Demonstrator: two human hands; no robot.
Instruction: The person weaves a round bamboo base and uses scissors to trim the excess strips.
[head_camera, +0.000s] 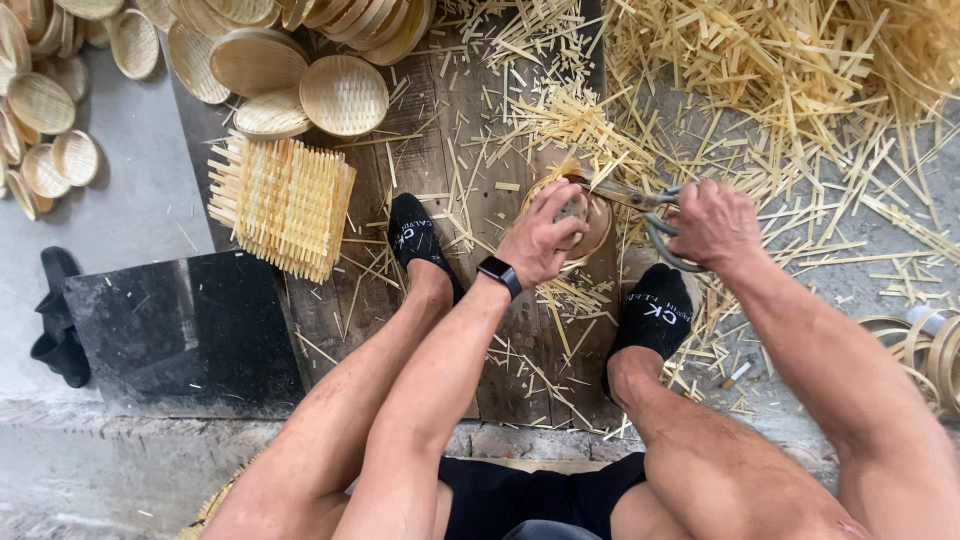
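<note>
Underfoot, a dark wooden board (440, 190) strewn with pale bamboo offcuts (760, 90), grey concrete to either side; seen from above, between two bare knees.

Left hand (540, 238) curled over the small round woven tray (592, 222), fingers (562, 205) folded down on its near face and rim, thumb tucked underneath, so a firm closed hold on it; tray tilted up on edge, facing the right hand, a tuft of untrimmed strip ends sticking out at its top. Right hand (715, 222) closed through the loops of the scissors (640, 205), grey handles half hidden under the knuckles; blades pointing left, long axis roughly level, tips reaching the tray's upper rim just beside the left fingertips; whether blades parted or shut, too small to tell. So: tray directly left of the right hand, at the blade tips, touching or nearly so; left hand the nearer, already on it.

Outward: black socked feet (415, 235) planted on the board either side of the work; black wristwatch (500, 272) on the left wrist. Farther left, a square woven bamboo mat (280, 205) with loose ends all round; beyond it, stacks of finished round trays (300, 60) along the top edge. Black slab (190, 330) at lower left; coiled bamboo hoops (925, 350) at far right.
</note>
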